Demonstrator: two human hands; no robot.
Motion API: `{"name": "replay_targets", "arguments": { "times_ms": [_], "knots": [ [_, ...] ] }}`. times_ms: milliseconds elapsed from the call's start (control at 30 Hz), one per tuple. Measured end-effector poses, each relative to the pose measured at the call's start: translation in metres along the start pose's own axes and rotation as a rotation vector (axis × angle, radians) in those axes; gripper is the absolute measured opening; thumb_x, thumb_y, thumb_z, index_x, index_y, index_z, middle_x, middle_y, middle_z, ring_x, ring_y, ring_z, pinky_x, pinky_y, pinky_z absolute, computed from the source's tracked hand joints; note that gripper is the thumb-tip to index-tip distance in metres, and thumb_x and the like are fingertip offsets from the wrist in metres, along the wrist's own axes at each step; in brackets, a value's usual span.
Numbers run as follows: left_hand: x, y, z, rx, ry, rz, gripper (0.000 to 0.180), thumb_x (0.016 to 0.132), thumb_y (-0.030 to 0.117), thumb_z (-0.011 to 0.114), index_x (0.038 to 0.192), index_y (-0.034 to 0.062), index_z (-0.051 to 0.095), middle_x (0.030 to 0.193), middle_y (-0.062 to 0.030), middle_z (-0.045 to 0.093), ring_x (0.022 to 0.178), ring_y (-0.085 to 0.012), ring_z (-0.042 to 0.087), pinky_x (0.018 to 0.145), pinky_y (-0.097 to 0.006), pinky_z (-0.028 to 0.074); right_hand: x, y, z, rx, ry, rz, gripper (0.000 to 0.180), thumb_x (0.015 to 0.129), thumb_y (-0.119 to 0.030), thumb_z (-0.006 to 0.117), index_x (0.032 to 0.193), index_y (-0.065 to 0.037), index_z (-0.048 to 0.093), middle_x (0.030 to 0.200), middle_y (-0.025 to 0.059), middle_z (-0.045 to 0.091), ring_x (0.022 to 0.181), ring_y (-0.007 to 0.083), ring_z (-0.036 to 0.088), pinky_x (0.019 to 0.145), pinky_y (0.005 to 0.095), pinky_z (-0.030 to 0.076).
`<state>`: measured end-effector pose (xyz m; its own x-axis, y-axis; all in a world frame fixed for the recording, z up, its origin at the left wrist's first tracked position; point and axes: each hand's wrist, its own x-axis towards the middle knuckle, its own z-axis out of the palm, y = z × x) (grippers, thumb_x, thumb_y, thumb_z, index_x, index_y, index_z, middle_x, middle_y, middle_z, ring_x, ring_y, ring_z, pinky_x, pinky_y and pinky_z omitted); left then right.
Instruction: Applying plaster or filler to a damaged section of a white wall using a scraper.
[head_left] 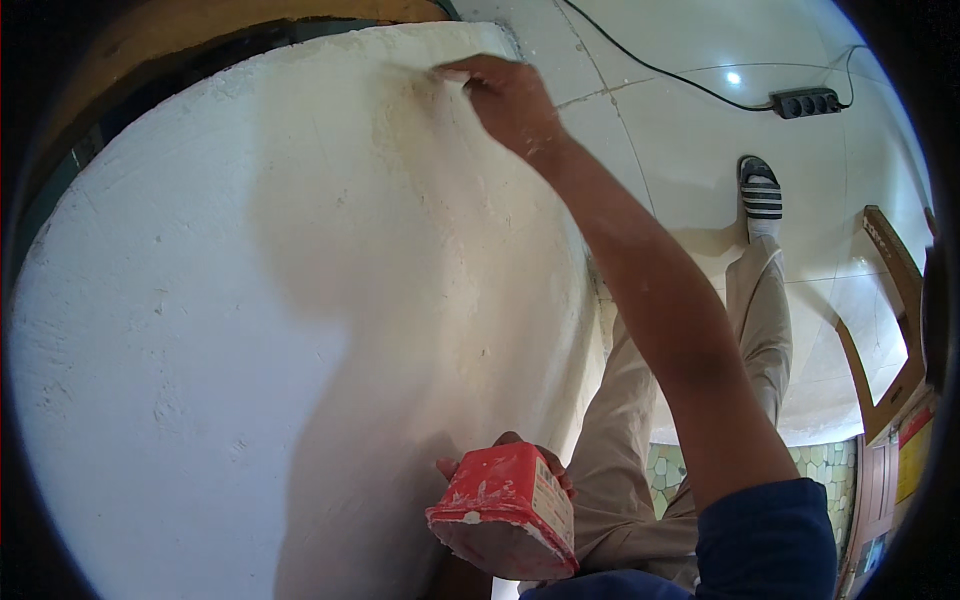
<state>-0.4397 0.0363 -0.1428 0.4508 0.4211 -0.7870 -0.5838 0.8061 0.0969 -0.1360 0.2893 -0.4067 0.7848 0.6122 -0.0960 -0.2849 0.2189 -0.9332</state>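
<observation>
The right hand point(515, 108) is up against the white wall point(190, 300), near its far edge, with the fingers bent and drawn together, their tips at or very close to the surface. I cannot tell whether something small is pinched between them. A beige, slightly stained patch of wall lies just beside and below these fingertips, and a broad shadow falls over the wall to their left.

The left hand point(555, 470) is well below the right fingers, grasping a red tub point(495, 485) from behind, its fingers curled around the sides. The tub is tilted in that grip, its wide, pale-faced end turned away from the fingertips; white smears mark its red side and rim.

Left of the right fingers, a brown band point(190, 45) runs above the wall. To their right are pale floor tiles point(690, 180), a black cord point(680, 78) leading to a power strip point(806, 102), and, farther down, a striped sandal point(762, 195) on a foot. Beige trousers point(612, 450) are just right of the left fingers, and a wooden frame point(893, 300) stands well apart, farther right.
</observation>
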Motion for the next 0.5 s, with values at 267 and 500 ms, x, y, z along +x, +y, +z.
{"name": "replay_targets", "arguments": {
  "times_ms": [267,500],
  "knots": [
    [0.034,0.014,0.033,0.048,0.005,-0.25,0.077,0.075,0.071,0.065,0.125,0.0125,0.055,0.133,-0.0166,0.057,0.123,-0.0404,0.054,0.106,-0.061,0.036,-0.113,-0.006,-0.017,-0.063,-0.244,-0.095,0.041,0.074,0.018,0.053,0.103,-0.005,0.07,0.101,0.011,0.069,0.096,0.0279,0.066,0.084,0.0358,0.054],
    [0.032,0.001,0.047,0.007,0.056,-0.19,0.072,0.076,0.068,0.068,0.119,0.012,0.057,0.127,-0.0165,0.06,0.118,-0.0386,0.058,0.101,-0.058,0.042,-0.056,-0.008,-0.046,0.033,-0.24,0.207,0.034,0.081,0.013,0.052,0.106,-0.002,0.07,0.103,0.0126,0.071,0.094,0.0286,0.068,0.086,0.0351,0.053]
  ]
}}
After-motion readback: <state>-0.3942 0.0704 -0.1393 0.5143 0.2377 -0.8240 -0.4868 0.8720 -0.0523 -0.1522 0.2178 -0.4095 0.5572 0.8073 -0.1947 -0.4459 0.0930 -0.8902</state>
